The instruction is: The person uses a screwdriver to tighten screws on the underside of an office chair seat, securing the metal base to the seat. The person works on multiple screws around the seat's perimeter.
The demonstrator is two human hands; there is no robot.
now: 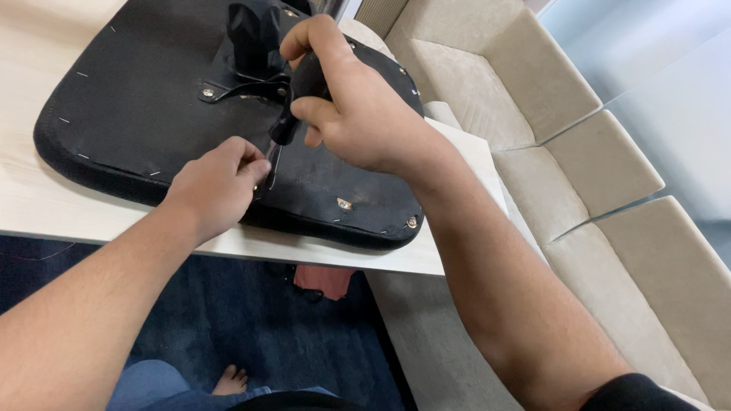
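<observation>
– what is held by each hand?
– a thin metal rod is pinched by the left hand, and a black handle is gripped by the right hand.
– where is it kept?
– on a black seat pad, laid upside down on the pale table.

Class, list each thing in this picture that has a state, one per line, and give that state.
Black padded chair seat: upside down, flat on the pale wooden table.
Black-handled screwdriver: gripped, tip down at the seat's underside.
Right hand: closed round the screwdriver handle.
Left hand: fingers pinched at the tip.
Beige cushioned sofa: unoccupied.
</observation>
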